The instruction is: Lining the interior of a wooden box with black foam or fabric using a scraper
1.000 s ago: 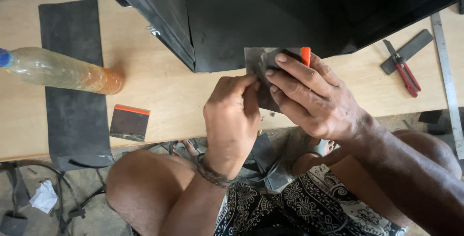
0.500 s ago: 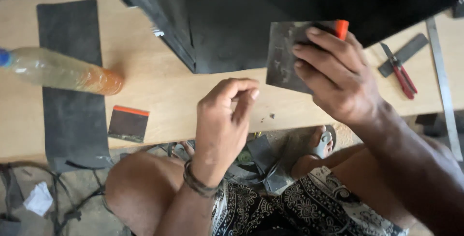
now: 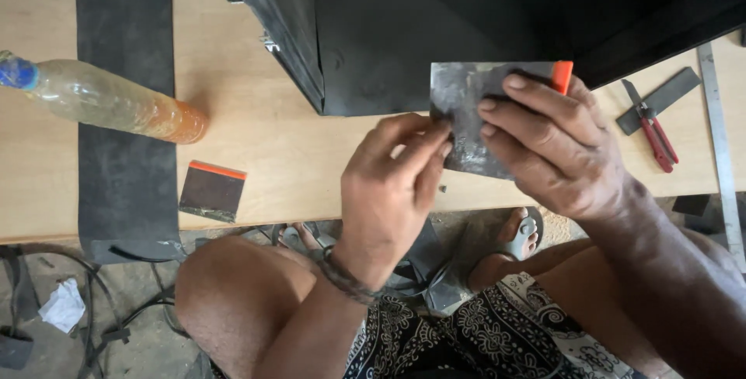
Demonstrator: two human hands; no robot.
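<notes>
My right hand [image 3: 561, 146] grips a dark grey metal scraper blade [image 3: 465, 107] with an orange edge [image 3: 561, 76], held flat above the wooden bench. My left hand [image 3: 388, 192] reaches up from below, and its fingertips touch the blade's lower left edge. A second, smaller scraper [image 3: 211, 191] with an orange strip lies on the bench to the left, apart from both hands.
A wooden bench [image 3: 264, 138] carries a long dark rubber strip [image 3: 124, 115], a plastic bottle [image 3: 101, 101] lying on its side with orange liquid, large black sheets [image 3: 435, 22], red-handled snips [image 3: 657, 134] and a metal ruler [image 3: 719, 138]. My bare knees and a sandal show below.
My left hand has risen from below the bench edge and now touches the blade's edge. My right hand with the blade has stayed at about the same place.
</notes>
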